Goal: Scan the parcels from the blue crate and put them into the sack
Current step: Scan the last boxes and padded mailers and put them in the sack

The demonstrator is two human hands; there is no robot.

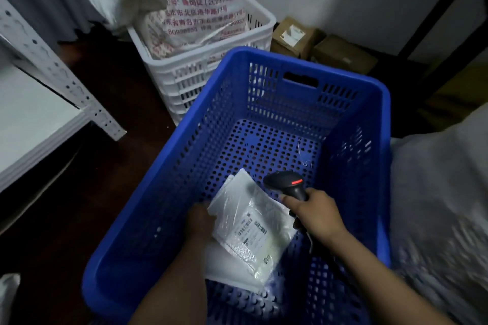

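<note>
A blue perforated crate (369, 103) fills the middle of the head view. Inside it my left hand (199, 221) grips the left edge of a white plastic parcel (250, 221) whose printed barcode label faces up. Another white parcel (227, 269) lies under it on the crate floor. My right hand (314, 212) holds a black handheld scanner (286, 183) with a red light lit, its head just above the parcel's upper right corner. A white woven sack (203, 0) with red printing stands in a white crate behind.
The white slatted crate (190, 79) holding the sack sits behind the blue one. Cardboard boxes (295, 37) lie on the floor at the back right. A white metal shelf (39, 92) stands at left. Pale sack material (443, 192) rises at the right edge.
</note>
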